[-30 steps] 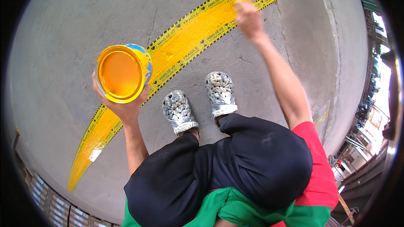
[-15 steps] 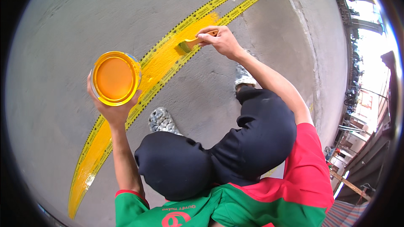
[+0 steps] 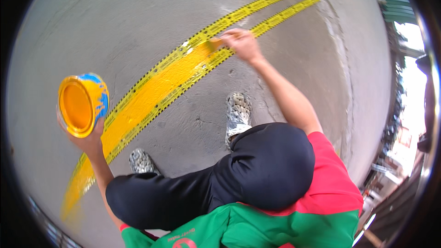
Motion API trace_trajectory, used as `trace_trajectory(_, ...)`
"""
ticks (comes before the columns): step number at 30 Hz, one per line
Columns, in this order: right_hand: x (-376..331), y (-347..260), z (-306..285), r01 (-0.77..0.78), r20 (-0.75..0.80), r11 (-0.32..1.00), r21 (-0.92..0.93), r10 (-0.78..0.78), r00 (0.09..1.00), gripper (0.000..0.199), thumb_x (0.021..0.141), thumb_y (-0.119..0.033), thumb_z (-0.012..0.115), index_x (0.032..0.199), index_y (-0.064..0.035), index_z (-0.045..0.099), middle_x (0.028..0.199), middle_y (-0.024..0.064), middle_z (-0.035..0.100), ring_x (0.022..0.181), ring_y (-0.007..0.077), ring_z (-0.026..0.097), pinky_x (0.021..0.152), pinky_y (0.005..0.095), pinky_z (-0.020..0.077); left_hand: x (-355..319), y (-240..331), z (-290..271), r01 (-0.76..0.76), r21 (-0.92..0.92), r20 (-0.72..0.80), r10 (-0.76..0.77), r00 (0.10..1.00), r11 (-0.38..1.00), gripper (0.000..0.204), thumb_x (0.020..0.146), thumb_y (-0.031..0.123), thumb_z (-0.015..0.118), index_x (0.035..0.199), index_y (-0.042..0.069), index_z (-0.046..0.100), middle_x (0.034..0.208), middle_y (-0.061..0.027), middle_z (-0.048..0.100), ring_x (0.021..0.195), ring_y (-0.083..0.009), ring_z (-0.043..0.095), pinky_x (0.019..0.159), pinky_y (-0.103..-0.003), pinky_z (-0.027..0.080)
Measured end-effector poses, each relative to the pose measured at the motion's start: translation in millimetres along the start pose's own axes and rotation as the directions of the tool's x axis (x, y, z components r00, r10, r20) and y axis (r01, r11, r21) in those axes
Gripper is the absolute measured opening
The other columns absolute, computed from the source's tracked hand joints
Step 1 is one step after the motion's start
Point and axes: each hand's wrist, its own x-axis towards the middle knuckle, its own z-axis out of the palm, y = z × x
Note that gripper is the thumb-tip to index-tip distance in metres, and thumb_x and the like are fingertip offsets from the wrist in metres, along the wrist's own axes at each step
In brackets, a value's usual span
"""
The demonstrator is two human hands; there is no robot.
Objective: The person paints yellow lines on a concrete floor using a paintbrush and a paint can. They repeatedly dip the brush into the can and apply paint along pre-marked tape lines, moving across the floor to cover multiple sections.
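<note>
A paint can (image 3: pixel 98 94), blue under yellow drips, is gripped from below by my left hand (image 3: pixel 87 140) at the left, its open top showing yellow paint and tilted toward the left. My right hand (image 3: pixel 241 43), slightly blurred, is closed round the handle of a paintbrush (image 3: pixel 213 44). The yellow bristles touch the floor between two strips of yellow-and-black tape (image 3: pixel 280 18). Wet yellow paint (image 3: pixel 156 82) fills the band between the strips from the brush down to the lower left. Beyond the brush, bare grey concrete shows between the strips.
Grey concrete floor (image 3: pixel 298 64) spreads all round, with a crack line along the right. My feet in mottled grey-and-white shoes (image 3: pixel 239 110) stand beside the taped band, one near its lower part. At the far right are a green corrugated sheet (image 3: pixel 390 0) and blurred clutter.
The can has moved left and tilted. The view and my legs have shifted. The brush now touches nearer the band's far side, and my right hand is blurred by motion.
</note>
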Motion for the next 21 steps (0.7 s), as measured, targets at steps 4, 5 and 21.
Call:
trace_trajectory(4,41.3,45.5,-93.3,-0.001,-0.247,0.898,-0.439,-0.12,0.961,0.022,0.098,-0.017,0.061,0.1,-0.0011,0.076,0.099,0.0157,0.076,0.08,0.0246,0.074,0.071,0.0377,0.0603,19.3,38.1,16.3,0.075,0.008,0.007,-0.075,0.997,0.997,0.097,0.061,0.019,0.089,0.145,0.003,0.044,0.137,-0.0103,0.055,0.128,-0.0236,0.054,0.112,-0.038,0.042)
trace_trajectory(5,43.5,51.7,-96.2,0.094,-0.227,0.867,-0.489,-0.23,0.946,0.021,0.098,-0.016,0.06,0.1,-0.0004,0.074,0.099,0.0164,0.076,0.081,0.0263,0.074,0.072,0.0393,0.0602,24.4,47.6,21.9,0.09,-0.027,0.008,-0.09,0.996,0.996,0.096,0.061,0.019,0.089,0.145,0.003,0.044,0.137,-0.0103,0.055,0.128,-0.0235,0.054,0.111,-0.038,0.042)
trace_trajectory(21,-69.4,-52.7,21.8,0.046,0.145,0.92,0.389,-0.11,0.983,0.018,0.093,-0.011,0.069,0.106,0.0012,0.073,0.095,0.0145,0.076,0.081,0.0224,0.074,0.072,0.0316,0.0589,22.6,70.1,135.6,-0.085,0.002,0.257,0.082,0.963,0.996,0.116,0.062,0.042,0.093,0.152,0.005,0.031,0.143,-0.0138,0.048,0.134,-0.0279,0.051,0.116,-0.043,0.039)
